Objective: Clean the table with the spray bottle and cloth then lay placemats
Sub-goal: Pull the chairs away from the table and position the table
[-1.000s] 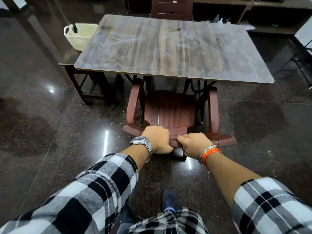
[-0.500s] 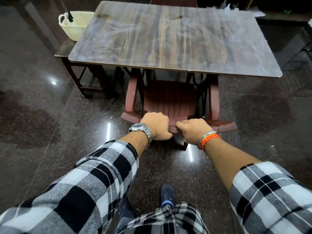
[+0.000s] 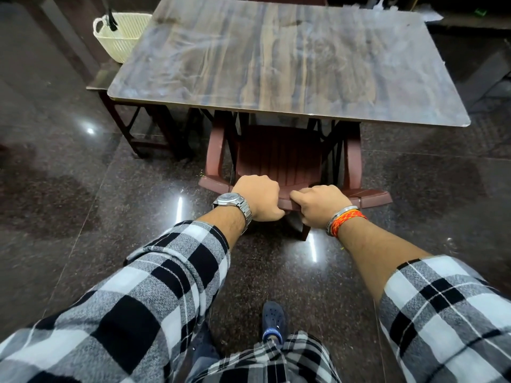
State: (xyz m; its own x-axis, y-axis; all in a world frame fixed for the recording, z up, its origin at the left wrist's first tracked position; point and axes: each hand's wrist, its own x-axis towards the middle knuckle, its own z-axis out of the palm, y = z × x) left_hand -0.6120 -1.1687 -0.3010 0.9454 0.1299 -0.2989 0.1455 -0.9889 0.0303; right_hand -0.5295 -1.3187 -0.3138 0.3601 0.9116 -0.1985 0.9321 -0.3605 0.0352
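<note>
2 hands grip a chair pushed under the surface.

The floor (image 3: 69, 217) is dark polished stone with light glints; the wood-grain surface (image 3: 276, 64) stands on it, streaked and bare on top, its far edge cut off by the frame. Beneath it the brown chair (image 3: 279, 158) sits with its seat partly hidden by the surface edge and its legs mostly out of sight. A low side table (image 3: 102, 78) shows only as a corner at the surface's left, carrying a cream basket (image 3: 121, 34); a dark object (image 3: 111, 19) pokes out of the basket, too small to identify. Spray bottle, cloth and placemats cannot be made out. The left hand (image 3: 258, 199) and right hand (image 3: 322, 207) are both closed around the chair's top rail, side by side, nearly touching.
</note>
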